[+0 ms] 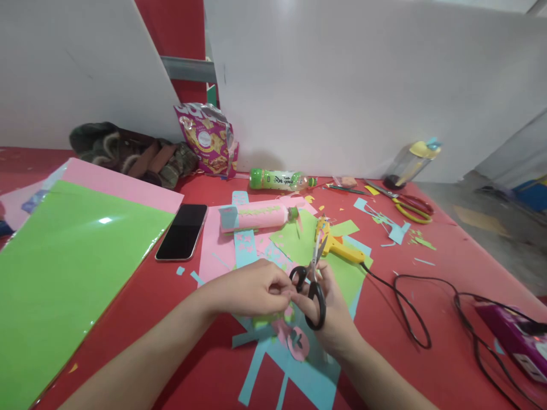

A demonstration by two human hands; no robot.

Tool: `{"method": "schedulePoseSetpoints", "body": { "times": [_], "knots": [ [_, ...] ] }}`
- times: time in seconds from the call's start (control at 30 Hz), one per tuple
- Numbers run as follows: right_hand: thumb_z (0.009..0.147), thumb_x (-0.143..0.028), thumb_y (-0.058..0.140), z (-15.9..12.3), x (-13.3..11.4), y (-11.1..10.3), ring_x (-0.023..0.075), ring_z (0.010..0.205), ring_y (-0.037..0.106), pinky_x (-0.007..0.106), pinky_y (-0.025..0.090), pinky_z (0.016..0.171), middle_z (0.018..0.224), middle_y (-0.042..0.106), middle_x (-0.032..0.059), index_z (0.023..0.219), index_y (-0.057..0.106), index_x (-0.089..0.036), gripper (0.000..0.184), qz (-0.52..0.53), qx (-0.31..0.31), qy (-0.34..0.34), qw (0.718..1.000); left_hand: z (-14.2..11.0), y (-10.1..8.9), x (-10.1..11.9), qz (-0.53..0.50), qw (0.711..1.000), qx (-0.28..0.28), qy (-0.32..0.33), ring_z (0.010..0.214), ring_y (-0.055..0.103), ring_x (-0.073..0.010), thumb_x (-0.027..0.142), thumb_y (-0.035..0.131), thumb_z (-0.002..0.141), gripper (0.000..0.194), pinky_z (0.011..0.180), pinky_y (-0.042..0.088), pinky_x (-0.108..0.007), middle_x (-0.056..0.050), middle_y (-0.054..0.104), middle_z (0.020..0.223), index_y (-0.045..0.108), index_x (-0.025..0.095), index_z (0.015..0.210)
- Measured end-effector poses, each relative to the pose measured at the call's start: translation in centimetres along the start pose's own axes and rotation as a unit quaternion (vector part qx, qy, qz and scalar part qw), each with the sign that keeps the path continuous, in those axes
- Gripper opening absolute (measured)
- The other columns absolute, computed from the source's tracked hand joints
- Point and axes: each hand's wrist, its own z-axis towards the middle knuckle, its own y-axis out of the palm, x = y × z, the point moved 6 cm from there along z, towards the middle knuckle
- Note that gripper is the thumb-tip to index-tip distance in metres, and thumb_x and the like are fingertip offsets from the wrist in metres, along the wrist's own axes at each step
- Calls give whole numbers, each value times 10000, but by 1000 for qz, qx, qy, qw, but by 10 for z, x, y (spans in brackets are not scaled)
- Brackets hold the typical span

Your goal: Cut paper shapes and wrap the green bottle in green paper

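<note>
My right hand (331, 302) is closed round the black handles of a pair of scissors (313, 272), blades pointing away from me. My left hand (252, 287) is closed in a pinch beside it, fingertips meeting the right hand, holding small pink and green paper pieces (282, 319). Under both hands lie cut blue paper strips (299, 373) and a pink paper shape (298, 343). Beyond the hands sit a pink-wrapped bottle (256, 217) and a yellow glue gun (335, 244) on green paper.
Green and pink sheets (64, 256) lie at left beside a black phone (183, 231). A snack bag (208, 138), a green bottle (280, 180), red-and-yellow scissors (408, 206) and a tipped water bottle (410, 162) lie at the back. A black cable (410, 310) runs to a purple power strip (515, 336).
</note>
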Motion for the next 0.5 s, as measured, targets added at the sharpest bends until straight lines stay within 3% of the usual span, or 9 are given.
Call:
{"method": "schedulePoseSetpoints", "body": {
  "times": [0.17,0.27,0.5],
  "knots": [
    [575,-203,709,0,-1,-3,68,577,494,178,404,526,718,511,-56,763,347,-233,408,-8,17,-13,1000,0,-2,-8,-17,999,15,-37,389,432,-72,200,364,699,182,399,287,-171,35,451,428,442,151,541],
    [581,-209,700,1,-1,-3,68,574,486,175,401,515,722,512,-54,765,340,-234,405,-14,20,-19,1000,1,-5,-11,2,998,51,-40,447,480,-85,241,382,715,209,437,320,-178,20,498,494,452,147,542],
    [613,-215,664,0,-4,-2,46,497,431,167,395,473,708,485,-62,771,345,-231,357,-39,24,-20,999,3,-10,-9,19,992,118,-43,525,472,-102,278,407,719,207,478,329,-191,18,464,529,515,146,601]
  ]
}}
